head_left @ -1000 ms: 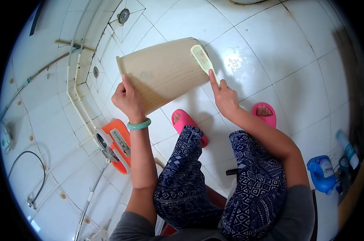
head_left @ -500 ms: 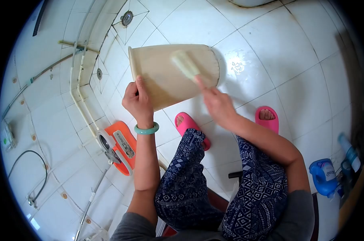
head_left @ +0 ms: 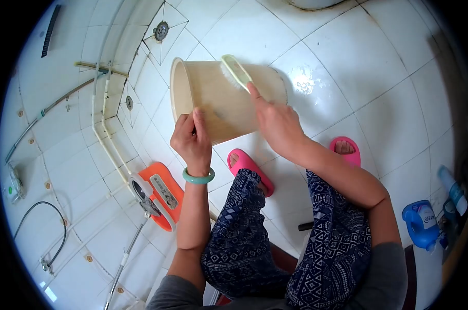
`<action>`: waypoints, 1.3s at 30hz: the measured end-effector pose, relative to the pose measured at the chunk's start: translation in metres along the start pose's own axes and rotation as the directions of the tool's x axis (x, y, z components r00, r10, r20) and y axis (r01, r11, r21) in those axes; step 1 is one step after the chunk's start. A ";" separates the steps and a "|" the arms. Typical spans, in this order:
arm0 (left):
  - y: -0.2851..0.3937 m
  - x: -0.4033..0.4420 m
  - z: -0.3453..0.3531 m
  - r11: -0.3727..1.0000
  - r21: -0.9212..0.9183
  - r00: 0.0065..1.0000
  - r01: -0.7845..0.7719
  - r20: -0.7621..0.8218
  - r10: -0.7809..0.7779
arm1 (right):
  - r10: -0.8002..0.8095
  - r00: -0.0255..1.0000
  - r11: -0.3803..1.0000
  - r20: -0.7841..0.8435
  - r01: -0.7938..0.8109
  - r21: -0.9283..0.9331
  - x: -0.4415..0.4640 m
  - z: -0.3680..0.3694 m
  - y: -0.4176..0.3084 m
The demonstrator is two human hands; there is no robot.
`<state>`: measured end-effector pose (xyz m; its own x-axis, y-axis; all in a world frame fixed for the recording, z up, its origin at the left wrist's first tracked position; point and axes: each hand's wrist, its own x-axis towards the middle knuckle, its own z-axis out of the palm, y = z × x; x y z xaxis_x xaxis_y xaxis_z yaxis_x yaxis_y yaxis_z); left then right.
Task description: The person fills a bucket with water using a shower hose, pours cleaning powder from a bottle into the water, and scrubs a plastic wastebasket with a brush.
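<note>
A beige bucket (head_left: 213, 98) lies on its side above the white tiled floor, its open rim facing left. My left hand (head_left: 192, 137), with a green bangle at the wrist, is closed on the bucket's near rim. In my right hand (head_left: 278, 124) is a pale green brush (head_left: 236, 71) with white bristles, the index finger stretched along its handle. The bristles are at the upper side of the bucket; whether they touch it is hard to tell.
Pink slippers (head_left: 250, 168) are on my feet. An orange and white object (head_left: 164, 194) stands by the left wall, near pipes and a hose. A blue bottle (head_left: 421, 225) is at the right. A round drain (head_left: 161, 31) lies at the upper left.
The bucket has turned so that its open mouth shows more, and my left hand has moved right and down with it. The brush has moved left from the bucket's base end.
</note>
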<state>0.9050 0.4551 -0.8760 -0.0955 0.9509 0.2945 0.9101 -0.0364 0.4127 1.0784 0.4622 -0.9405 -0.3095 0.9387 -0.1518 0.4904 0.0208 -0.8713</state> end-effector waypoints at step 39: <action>0.027 -0.009 0.016 0.983 0.022 0.982 -0.184 0.059 0.182 | -0.013 1.000 0.988 0.023 0.010 0.154 0.000 -0.023 -0.021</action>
<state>0.9372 0.4505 -0.8813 0.0958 0.9447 0.3135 0.9207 -0.2038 0.3329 1.0871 0.4703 -0.9115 -0.3344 0.9303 -0.1507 0.3562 -0.0233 -0.9341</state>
